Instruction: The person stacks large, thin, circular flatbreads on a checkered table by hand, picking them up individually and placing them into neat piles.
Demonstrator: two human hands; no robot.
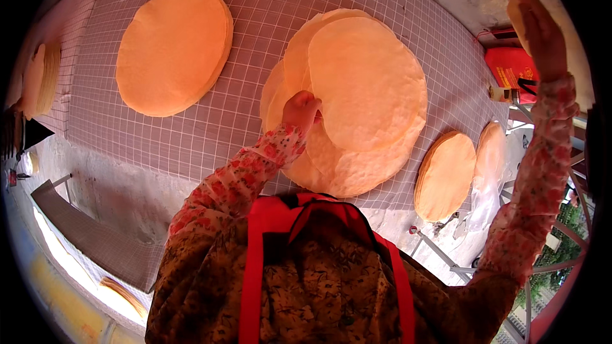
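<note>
Thin round pancakes lie fanned out in an uneven pile on the tiled-pattern table in front of me. My left hand (301,109) is closed in a pinch at the left edge of the top pancake (363,83). Under it, the other pancakes of the pile (344,175) stick out at the left and bottom. Raised high at the far right, my right hand (543,35) is closed on another thin pancake (575,41), which hangs on both sides of the hand and is partly cut off by the picture's rim. Floral sleeves cover both my forearms.
A neat tall stack of pancakes (172,51) stands left on the table (255,0). A smaller stack (446,175) sits at the right edge, beside a plastic-wrapped one (489,153). More pancakes (41,79) stand far left. A red bag (510,67) and metal frame bars (440,255) are at right.
</note>
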